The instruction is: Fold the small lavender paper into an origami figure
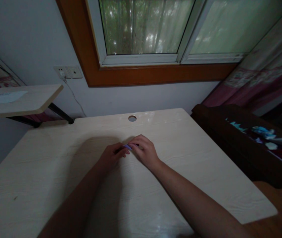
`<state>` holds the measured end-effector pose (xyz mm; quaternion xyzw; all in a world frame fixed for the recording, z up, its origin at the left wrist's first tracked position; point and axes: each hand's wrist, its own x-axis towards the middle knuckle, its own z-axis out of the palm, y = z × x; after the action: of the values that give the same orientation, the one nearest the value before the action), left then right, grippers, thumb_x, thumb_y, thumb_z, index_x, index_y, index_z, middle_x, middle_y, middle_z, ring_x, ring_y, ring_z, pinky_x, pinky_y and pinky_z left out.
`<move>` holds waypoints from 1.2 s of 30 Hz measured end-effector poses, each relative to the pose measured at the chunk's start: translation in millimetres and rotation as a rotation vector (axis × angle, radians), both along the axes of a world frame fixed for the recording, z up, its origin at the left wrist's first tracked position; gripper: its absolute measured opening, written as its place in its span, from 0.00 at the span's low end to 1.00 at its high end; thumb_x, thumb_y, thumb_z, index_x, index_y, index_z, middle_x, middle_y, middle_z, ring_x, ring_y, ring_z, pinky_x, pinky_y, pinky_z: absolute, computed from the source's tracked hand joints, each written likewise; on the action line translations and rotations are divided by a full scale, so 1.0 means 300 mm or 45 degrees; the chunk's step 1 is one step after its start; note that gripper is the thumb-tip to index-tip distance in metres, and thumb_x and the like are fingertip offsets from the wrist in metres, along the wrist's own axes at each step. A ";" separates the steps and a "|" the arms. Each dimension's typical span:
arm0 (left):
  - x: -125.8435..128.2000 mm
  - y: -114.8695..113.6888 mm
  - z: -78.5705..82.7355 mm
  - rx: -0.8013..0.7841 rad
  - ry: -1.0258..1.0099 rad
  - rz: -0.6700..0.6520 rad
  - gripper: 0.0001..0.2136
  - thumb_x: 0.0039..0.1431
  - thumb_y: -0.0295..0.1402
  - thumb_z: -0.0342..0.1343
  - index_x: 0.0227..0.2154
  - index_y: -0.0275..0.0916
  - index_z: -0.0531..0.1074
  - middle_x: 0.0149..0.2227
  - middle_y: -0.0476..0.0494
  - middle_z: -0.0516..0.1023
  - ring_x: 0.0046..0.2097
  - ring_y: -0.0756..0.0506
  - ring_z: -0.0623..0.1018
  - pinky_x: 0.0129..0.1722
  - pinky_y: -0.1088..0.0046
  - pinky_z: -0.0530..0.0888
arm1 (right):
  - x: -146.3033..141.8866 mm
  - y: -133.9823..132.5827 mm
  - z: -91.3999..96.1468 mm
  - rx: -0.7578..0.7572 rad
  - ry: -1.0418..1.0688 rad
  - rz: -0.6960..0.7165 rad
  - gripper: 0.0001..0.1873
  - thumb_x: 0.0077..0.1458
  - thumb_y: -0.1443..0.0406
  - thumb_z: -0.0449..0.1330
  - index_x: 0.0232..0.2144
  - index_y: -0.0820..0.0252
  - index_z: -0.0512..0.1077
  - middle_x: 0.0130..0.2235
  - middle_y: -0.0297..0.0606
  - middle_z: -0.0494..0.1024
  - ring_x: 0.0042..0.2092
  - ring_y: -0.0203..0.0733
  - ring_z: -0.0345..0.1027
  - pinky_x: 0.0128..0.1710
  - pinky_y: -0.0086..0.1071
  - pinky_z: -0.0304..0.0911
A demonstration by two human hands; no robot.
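A small purple object (127, 146) sits between my two hands, just over the pale wooden desk (170, 132). My left hand (113, 155) pinches its left end between thumb and fingers. On the other side, my right hand (144, 150) closes thumb and fingers on its right end. Only a short purple strip shows; the fingers hide the rest, so its kind cannot be made out. Both forearms reach in from the bottom of the view.
A round cable hole (132, 118) is near the desk's back edge. At the left stands a raised shelf (39, 99) on black legs with a paper sheet (4, 98). A plugged-in cable (74, 96) hangs from the wall socket (68, 72). A dark cabinet (215, 132) with assorted items stands right.
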<state>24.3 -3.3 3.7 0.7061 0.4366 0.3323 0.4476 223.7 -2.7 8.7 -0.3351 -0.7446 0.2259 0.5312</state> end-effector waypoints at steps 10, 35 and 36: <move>-0.008 0.000 -0.006 0.009 -0.056 -0.037 0.15 0.64 0.43 0.53 0.35 0.37 0.78 0.33 0.43 0.80 0.34 0.47 0.77 0.36 0.73 0.72 | -0.006 -0.002 -0.006 0.026 -0.041 0.020 0.06 0.61 0.67 0.60 0.38 0.56 0.78 0.36 0.39 0.77 0.39 0.39 0.71 0.39 0.33 0.69; 0.007 -0.003 0.022 -0.061 0.044 0.093 0.15 0.63 0.44 0.52 0.35 0.38 0.78 0.30 0.46 0.80 0.33 0.47 0.77 0.36 0.74 0.72 | -0.006 0.014 -0.021 -0.029 -0.079 -0.011 0.04 0.60 0.68 0.59 0.37 0.55 0.74 0.37 0.39 0.72 0.41 0.41 0.67 0.41 0.36 0.66; 0.009 -0.003 0.022 -0.063 0.043 0.106 0.15 0.63 0.44 0.52 0.35 0.38 0.78 0.30 0.45 0.80 0.33 0.47 0.78 0.36 0.73 0.72 | -0.005 0.015 -0.019 -0.013 -0.102 0.001 0.04 0.60 0.68 0.59 0.36 0.55 0.74 0.36 0.38 0.73 0.41 0.41 0.68 0.42 0.36 0.65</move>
<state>27.1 -4.3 10.4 0.6816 0.4812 0.3277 0.4432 222.3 1.9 3.0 -0.3463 -0.7642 0.2166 0.4992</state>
